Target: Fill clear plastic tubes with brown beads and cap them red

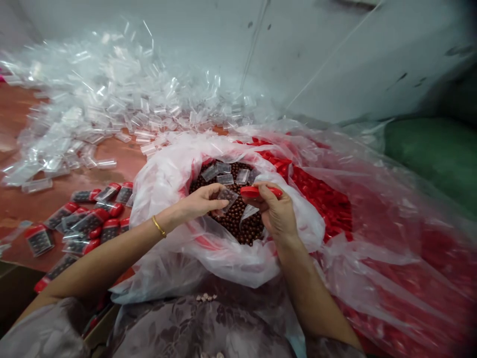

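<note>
My left hand [210,200] pinches a small clear plastic box [228,198] over a bag of round brown beads [238,219]. Just to the right, my right hand [278,209] grips a red plastic cap [261,192] between thumb and fingers. The box and the cap are close together but apart. Several empty clear boxes [224,178] lie on the beads behind my hands. White plastic film of the bag [160,174] is bunched in a ring around the beads.
Filled boxes with red caps [89,223] lie on the reddish table [122,149] at left. A large heap of clear boxes [112,94] spreads behind them. At right, a clear bag [395,238] holds many red caps [320,199]. A pale wall [223,40] stands at the back.
</note>
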Demonstrator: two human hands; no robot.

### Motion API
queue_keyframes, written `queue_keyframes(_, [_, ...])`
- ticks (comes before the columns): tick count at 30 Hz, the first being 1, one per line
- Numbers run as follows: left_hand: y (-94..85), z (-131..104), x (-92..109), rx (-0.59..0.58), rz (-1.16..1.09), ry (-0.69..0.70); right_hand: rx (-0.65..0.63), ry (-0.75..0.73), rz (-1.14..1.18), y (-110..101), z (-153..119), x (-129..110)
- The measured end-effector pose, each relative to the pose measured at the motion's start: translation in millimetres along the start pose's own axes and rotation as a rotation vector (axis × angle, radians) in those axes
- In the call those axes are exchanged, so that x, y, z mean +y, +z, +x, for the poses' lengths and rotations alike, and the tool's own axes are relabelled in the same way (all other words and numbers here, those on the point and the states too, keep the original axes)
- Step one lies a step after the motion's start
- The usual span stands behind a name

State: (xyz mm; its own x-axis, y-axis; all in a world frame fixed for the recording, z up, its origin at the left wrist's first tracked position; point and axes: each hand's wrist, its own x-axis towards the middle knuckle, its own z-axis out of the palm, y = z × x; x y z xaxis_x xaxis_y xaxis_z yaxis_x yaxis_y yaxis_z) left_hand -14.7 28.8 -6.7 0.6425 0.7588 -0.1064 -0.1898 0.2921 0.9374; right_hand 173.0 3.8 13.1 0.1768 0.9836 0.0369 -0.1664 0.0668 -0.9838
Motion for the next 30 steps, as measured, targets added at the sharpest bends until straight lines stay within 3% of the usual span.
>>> queue_keyframes(6, [-1.7,-1,-1,-0.097,0.037,-0.001,0.041,-0.067,0.094,5,-1,6])
queue_keyframes(9, [-1.9,-2,2,-0.08,0.001,-0.035,0.027,-0.074,-0.004,7,-2,8])
queue_keyframes(13, [-1.8,-5,4,-0.094,-0.024,0.002,-0.107,-0.036,-0.195,-1,-6,10])
queue_keyframes(19, [-4.0,-8,6,-0.147,-0.086,0.055,-0.299,0.078,-0.253,-7,-8,4])
queue_keyframes(23, [-4.1,-9,6,-0.111,-0.104,0.07,-0.149,0.088,-0.186,1,-1,-3])
queue_keyframes(25, [-3.6,-9,7,-0.108,-0.111,0.067,-0.138,0.094,-0.107,7,5,-7])
queue_keyframes(30, [-3.7,-9,8,-0.123,-0.142,0.014,-0.361,0.125,-0.083,18,17,-12])
